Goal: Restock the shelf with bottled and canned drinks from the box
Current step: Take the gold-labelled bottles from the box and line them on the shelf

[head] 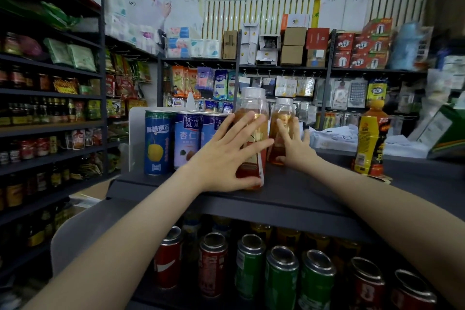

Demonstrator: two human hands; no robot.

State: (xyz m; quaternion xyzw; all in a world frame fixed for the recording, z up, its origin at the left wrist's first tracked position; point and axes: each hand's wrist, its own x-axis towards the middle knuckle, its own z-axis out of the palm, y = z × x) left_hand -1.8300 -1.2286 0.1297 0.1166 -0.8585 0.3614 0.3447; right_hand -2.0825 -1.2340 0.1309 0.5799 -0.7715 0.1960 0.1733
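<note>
Left hand (221, 158) fingers (242, 123) cover near bottle (253, 106), right hand (295, 150) far bottle (284, 109).

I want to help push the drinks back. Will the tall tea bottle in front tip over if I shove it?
It could tip: the tea bottle is tall and narrow, so a push near its top would likely topple it; low down seems safer. It looks mostly full, so probably heavy for its size. Its smooth plastic may slide on the shelf.

Left hand (226, 153) against front bottle (252, 106), right hand (295, 150) against rear bottle (284, 114)
</note>
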